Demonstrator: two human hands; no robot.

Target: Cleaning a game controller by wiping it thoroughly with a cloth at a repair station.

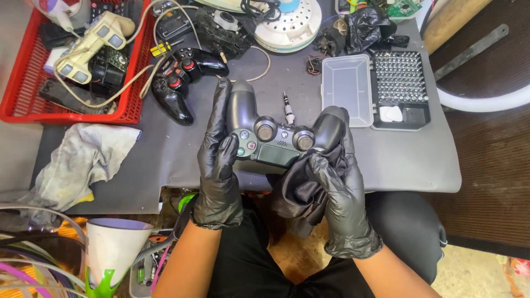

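A black game controller [273, 140] with two thumbsticks is held over the near edge of the grey table [408, 165]. My left hand [218, 160], in a black glove, grips its left handle with the thumb on the face buttons. My right hand [337, 182], also gloved, holds a dark cloth [295, 193] bunched against the controller's right handle and lower edge. A short screwdriver bit holder [288, 110] lies on the table just behind the controller.
A second black controller with red buttons [179, 77] lies at back left beside a red basket [22, 94] of old pads and cables. An open bit case [375, 91] sits at right. A dirty rag [83, 160] lies at left, a white cup [113, 248] below it.
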